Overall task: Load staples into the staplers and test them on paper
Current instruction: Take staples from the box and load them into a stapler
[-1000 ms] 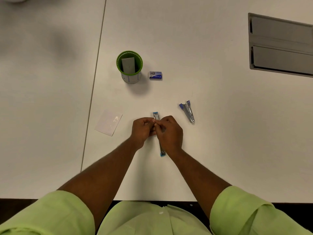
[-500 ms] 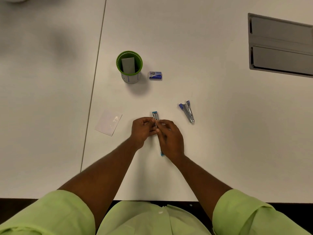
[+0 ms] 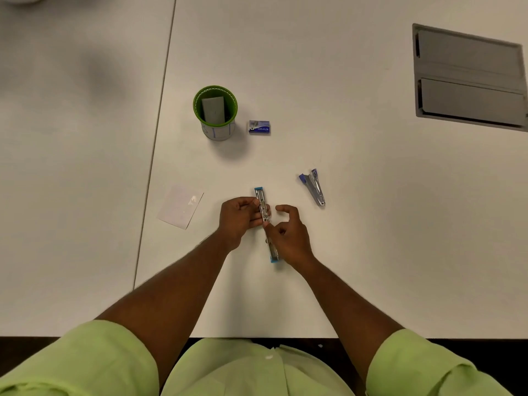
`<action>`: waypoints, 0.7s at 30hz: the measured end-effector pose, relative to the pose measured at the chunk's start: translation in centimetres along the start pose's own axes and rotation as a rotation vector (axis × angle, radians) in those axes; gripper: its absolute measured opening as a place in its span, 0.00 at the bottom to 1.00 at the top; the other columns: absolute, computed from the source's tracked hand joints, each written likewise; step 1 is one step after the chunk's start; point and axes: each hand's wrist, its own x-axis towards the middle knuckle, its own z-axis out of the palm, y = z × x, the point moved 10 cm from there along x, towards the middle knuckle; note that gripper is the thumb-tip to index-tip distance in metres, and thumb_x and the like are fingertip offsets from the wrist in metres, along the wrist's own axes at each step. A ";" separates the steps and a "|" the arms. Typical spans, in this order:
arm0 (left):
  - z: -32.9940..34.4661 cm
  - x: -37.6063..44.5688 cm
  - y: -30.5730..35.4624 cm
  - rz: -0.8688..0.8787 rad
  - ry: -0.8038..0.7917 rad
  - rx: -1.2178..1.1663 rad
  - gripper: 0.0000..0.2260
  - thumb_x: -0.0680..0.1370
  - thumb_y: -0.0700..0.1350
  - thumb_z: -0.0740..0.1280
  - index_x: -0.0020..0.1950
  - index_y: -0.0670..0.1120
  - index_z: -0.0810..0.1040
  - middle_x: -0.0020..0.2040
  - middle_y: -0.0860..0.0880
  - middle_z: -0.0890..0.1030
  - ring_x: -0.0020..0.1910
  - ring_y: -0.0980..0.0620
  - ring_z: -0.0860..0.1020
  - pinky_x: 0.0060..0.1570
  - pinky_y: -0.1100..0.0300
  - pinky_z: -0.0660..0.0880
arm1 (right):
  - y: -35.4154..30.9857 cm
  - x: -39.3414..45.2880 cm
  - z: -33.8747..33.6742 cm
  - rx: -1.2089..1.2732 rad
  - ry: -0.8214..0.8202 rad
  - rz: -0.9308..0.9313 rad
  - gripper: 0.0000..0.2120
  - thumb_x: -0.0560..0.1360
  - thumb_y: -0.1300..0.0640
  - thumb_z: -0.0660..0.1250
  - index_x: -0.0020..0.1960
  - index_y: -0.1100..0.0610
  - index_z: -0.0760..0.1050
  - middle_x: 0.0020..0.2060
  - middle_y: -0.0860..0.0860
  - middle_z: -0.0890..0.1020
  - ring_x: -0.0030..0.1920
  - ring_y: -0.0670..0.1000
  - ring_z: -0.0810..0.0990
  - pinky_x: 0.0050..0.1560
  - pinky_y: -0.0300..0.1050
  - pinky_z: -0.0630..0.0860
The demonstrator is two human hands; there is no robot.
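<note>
Pinching opened stapler [image 3: 262, 202] in left hand [image 3: 238, 220] grip, right hand [image 3: 288, 232] fingers curled beside it, grasp unclear.

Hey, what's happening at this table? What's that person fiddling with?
A person is working on a light-blue stapler that is swung open flat on the white table. The left hand grips it near the middle, while the right hand sits beside it with fingers curled; whether they hold staples is too small to tell. A second, darker blue stapler lies untouched to the right, a staple box sits beside a green cup, and a paper slip waits on the left.
</note>
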 end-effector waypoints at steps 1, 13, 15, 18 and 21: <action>0.0 0.0 0.0 -0.003 -0.002 -0.004 0.05 0.82 0.38 0.66 0.52 0.37 0.80 0.45 0.39 0.87 0.45 0.41 0.87 0.39 0.55 0.83 | 0.3 0.0 0.2 0.133 -0.023 0.071 0.19 0.75 0.46 0.73 0.61 0.44 0.68 0.35 0.53 0.85 0.35 0.49 0.85 0.42 0.46 0.81; -0.7 0.1 0.1 0.017 0.082 0.087 0.04 0.80 0.37 0.69 0.50 0.40 0.83 0.42 0.42 0.85 0.37 0.48 0.84 0.36 0.59 0.82 | -0.5 -0.8 0.9 0.546 -0.127 0.171 0.20 0.74 0.67 0.61 0.63 0.57 0.79 0.36 0.60 0.84 0.33 0.53 0.81 0.36 0.45 0.80; -0.7 0.2 0.1 0.019 0.074 0.097 0.04 0.80 0.38 0.69 0.49 0.42 0.84 0.41 0.43 0.86 0.36 0.50 0.84 0.36 0.60 0.82 | -0.8 -0.6 0.9 0.517 -0.120 0.130 0.19 0.73 0.65 0.66 0.63 0.53 0.80 0.34 0.56 0.83 0.31 0.49 0.77 0.33 0.42 0.76; -0.7 0.3 -0.1 0.007 0.062 0.102 0.05 0.80 0.38 0.69 0.48 0.44 0.84 0.38 0.46 0.86 0.35 0.52 0.84 0.37 0.60 0.82 | -1.3 0.1 -0.1 0.399 -0.007 0.053 0.09 0.77 0.51 0.72 0.57 0.46 0.82 0.32 0.48 0.80 0.32 0.45 0.75 0.34 0.38 0.73; -0.8 0.3 -0.1 -0.001 0.059 0.097 0.04 0.80 0.38 0.69 0.48 0.43 0.84 0.39 0.45 0.86 0.37 0.50 0.85 0.39 0.58 0.83 | -2.2 1.1 -1.3 0.305 0.119 0.002 0.09 0.76 0.44 0.72 0.54 0.43 0.82 0.39 0.47 0.82 0.39 0.43 0.78 0.44 0.40 0.77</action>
